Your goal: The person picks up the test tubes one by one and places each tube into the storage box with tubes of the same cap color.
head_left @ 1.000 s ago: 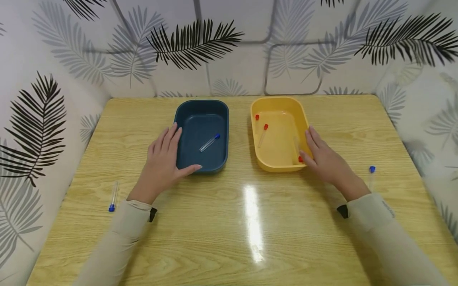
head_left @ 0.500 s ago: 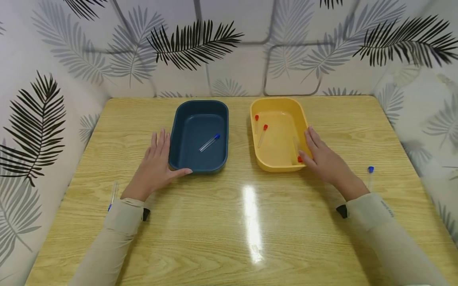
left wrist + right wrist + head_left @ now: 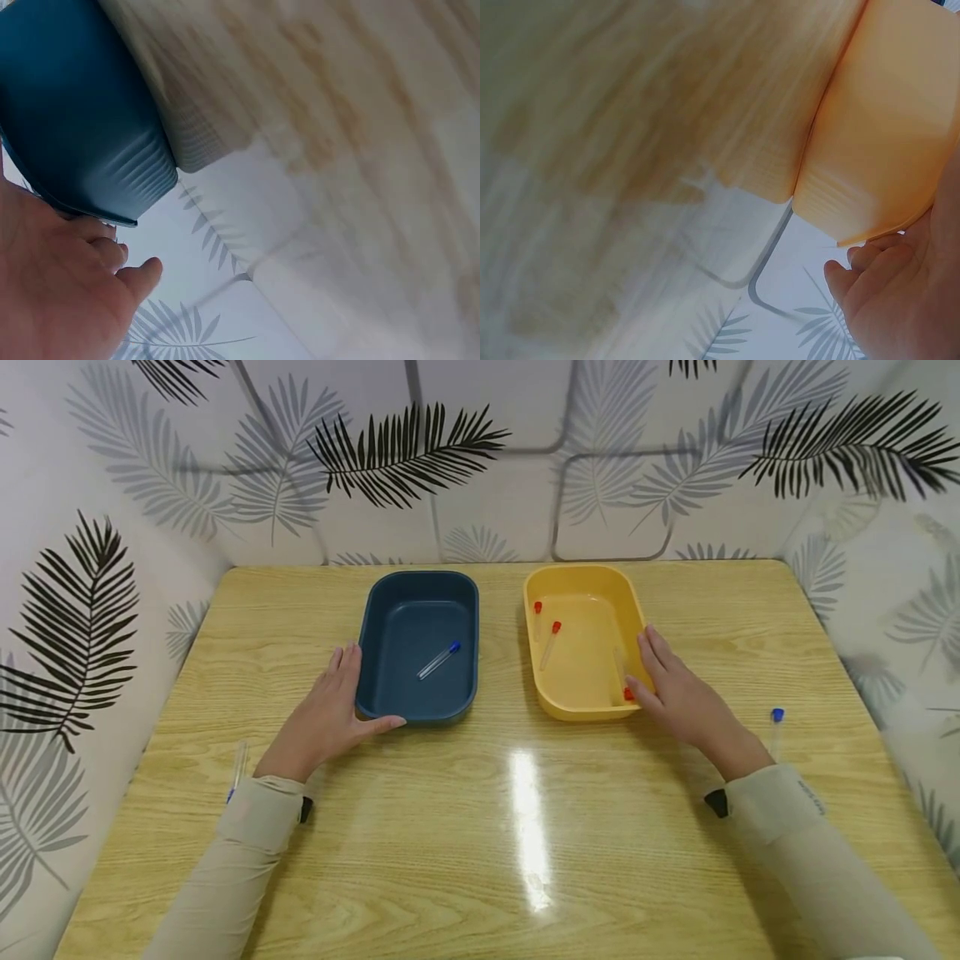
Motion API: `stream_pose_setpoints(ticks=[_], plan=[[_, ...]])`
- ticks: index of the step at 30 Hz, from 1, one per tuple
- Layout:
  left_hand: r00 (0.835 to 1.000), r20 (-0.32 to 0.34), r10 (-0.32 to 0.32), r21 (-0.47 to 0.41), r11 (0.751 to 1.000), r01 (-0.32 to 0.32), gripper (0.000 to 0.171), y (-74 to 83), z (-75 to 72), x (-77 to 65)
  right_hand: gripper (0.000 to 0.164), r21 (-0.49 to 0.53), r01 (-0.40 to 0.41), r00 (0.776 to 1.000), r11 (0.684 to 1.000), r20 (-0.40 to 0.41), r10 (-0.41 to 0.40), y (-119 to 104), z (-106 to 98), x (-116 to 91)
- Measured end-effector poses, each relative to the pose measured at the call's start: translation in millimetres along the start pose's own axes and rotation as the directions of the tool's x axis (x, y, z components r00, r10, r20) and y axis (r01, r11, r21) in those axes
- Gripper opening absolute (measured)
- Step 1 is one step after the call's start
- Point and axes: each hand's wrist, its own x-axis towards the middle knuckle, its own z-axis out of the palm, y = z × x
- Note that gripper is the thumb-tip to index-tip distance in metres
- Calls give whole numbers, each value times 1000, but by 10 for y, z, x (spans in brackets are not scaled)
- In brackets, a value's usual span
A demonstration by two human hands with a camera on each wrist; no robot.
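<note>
In the head view, a dark blue tray [image 3: 408,702] stands left of a yellow tray [image 3: 577,713]. My left hand [image 3: 322,714] touches the blue tray's front left corner, fingers along its left side and thumb at the front rim. On the other side, my right hand [image 3: 682,706] rests against the yellow tray's right side, fingers extended and thumb by the front right rim. The blue tray holds a clear tube with a blue cap [image 3: 454,647]. Several red-capped tubes lie in the yellow tray, one with its red cap [image 3: 557,627] near the middle.
On the wooden table [image 3: 450,860] a blue-capped tube [image 3: 240,764] lies at the left, partly behind the left sleeve. Another, with its blue cap [image 3: 777,715] showing, lies right of the right hand. A leaf-patterned wall covering [image 3: 495,510] borders the table's back.
My left hand has drawn back left from over the blue tray's rim to its outer side, and its fingers have come closer together. My right hand and both trays look nearly unmoved.
</note>
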Motion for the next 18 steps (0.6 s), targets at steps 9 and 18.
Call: stream_pose_setpoints(ticks=[9,18], plan=[[1000,3,14,38,999,-14,118,-2,-18,-15,73,36,0,1000,999,1,-1,-6,-9,18],[1000,-5,12,28,1000,-12,118,11,-17,-9,74,177,7,998,984,-67,5,28,-101,-44]])
